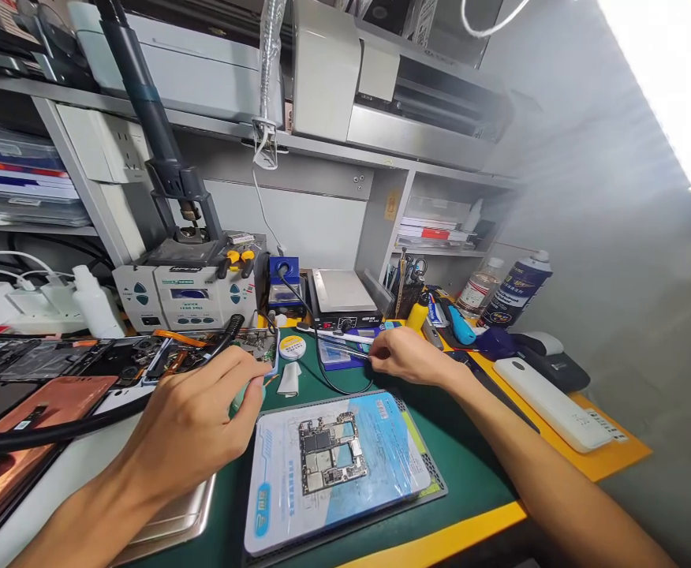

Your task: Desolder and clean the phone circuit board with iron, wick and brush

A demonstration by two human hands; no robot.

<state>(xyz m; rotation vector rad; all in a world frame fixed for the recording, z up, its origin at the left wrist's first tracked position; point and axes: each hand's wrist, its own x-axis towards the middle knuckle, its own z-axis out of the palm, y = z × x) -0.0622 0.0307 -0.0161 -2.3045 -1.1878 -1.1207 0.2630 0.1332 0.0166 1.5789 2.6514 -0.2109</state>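
Observation:
My left hand (203, 414) is closed in a pinch, left of the blue-and-white work pad (274, 505). A green shape (239, 398) shows behind its fingers, but I cannot make out what they hold. My right hand (410, 356) is beyond the pad, its fingers pinched on the end of slim, dark metal tweezers (351, 348) that point left over a blue tray (337, 364). A bare phone logic board (332, 454) lies flat on the pad, apart from both hands. A folded white wipe (289, 379) and a small round tin (292, 348) lie between the hands.
Phone parts (43, 371) and a black hose (85, 426) crowd the left. At the back stand a hot-air station (188, 296) and a heating plate (345, 292). A spray can (517, 288), a bottle (480, 288) and a white power bank (552, 398) are on the right.

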